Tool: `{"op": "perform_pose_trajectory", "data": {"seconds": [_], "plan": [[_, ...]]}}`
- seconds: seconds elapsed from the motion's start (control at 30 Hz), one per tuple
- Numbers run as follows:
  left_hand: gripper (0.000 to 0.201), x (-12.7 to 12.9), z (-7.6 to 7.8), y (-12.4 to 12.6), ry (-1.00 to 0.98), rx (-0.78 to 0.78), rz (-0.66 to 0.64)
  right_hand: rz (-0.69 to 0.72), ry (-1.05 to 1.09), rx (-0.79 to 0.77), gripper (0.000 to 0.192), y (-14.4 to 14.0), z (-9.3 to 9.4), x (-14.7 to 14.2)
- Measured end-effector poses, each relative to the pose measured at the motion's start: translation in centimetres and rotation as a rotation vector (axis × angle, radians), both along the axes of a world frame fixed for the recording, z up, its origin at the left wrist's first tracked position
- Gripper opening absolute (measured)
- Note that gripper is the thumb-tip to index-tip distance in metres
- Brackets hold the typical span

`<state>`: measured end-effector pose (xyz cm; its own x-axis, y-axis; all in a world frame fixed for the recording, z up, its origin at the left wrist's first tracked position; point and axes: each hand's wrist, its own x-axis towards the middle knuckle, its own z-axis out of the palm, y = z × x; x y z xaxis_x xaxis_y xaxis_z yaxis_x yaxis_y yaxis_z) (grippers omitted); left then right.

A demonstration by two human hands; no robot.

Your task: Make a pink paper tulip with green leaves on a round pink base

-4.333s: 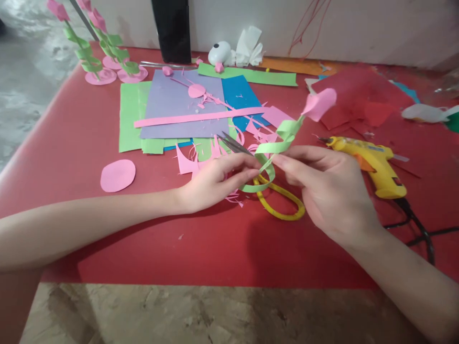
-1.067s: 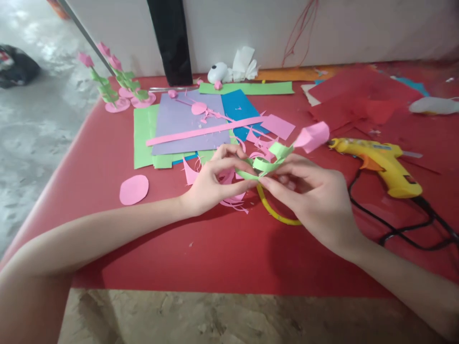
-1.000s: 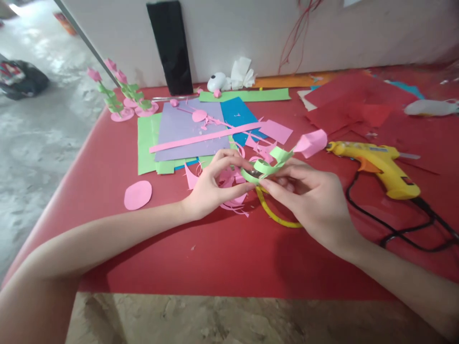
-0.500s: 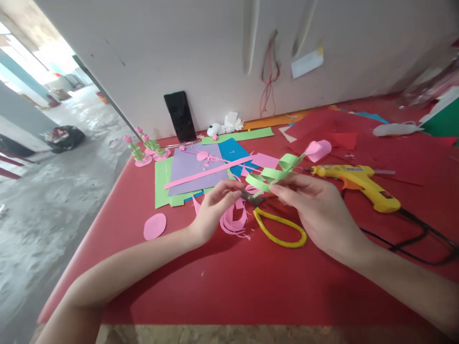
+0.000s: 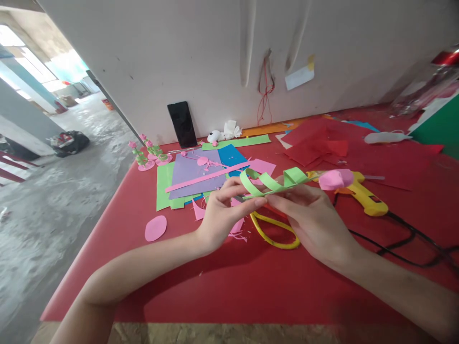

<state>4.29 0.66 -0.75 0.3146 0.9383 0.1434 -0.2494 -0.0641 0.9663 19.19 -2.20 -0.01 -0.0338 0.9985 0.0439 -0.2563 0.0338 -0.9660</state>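
Note:
A paper flower with a pink head and a looped green strip along its stem lies sideways between my hands. My left hand pinches the stem's free end. Closer to the pink head, my right hand grips the stem with thumb and fingers. Below them on the table rests a pair of scissors with yellow handles, its blades hidden behind my hands. Pink paper scraps lie beside my left hand, and a round pink paper piece is farther left.
A yellow glue gun lies to the right, its black cord trailing. Finished small pink flowers on stands are at the back left. Purple sheet, a phone against the wall and red paper lie behind.
The flower has turned from slanted to nearly level, its pink head lower and farther right. My left hand has come up to the stem's end and now pinches it.

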Motion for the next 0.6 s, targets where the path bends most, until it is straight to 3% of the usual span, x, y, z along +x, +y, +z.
{"op": "perform_pose_trajectory", "data": {"seconds": [0.23,0.43,0.6], "plan": [[0.008,0.0,-0.2,-0.1,-0.022,0.043,-0.031,0.033,0.048,0.043,0.016,-0.1,0.0,0.1],[0.017,-0.2,-0.2,0.1,0.011,0.096,-0.020,-0.080,-0.044,-0.016,0.024,-0.3,-0.5,0.3],[0.020,-0.5,-0.1,0.2,0.031,0.161,-0.050,-0.015,0.013,0.077,0.014,-0.2,0.7,0.4]]}}
